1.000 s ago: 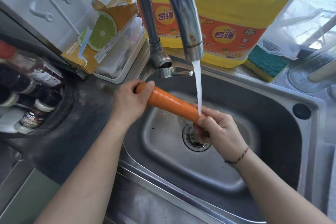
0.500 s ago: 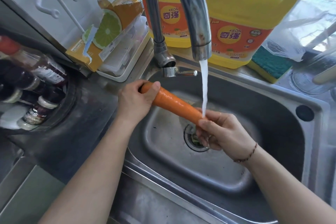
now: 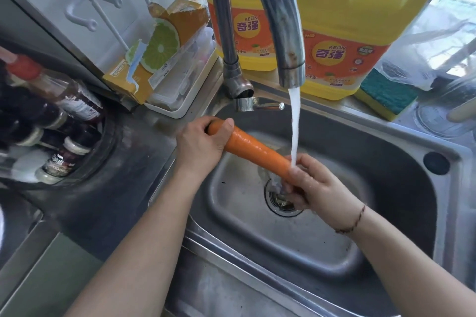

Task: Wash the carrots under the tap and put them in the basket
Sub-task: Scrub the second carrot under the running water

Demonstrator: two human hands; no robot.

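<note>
One orange carrot lies slanted over the steel sink. My left hand grips its thick end at the sink's left rim. My right hand is wrapped round its thin end above the drain, and the tip is hidden inside the fingers. Water runs from the curved tap and lands on the carrot just at my right fingers. No basket is in view.
Two yellow detergent jugs and a green-yellow sponge stand behind the sink. A white tray with a lime-printed box sits at the back left. Dark sauce bottles crowd the left counter.
The carrot stays under the stream with both hands in the same grips. My right hand has shifted slightly along the thin end. The camera has drifted a little.
</note>
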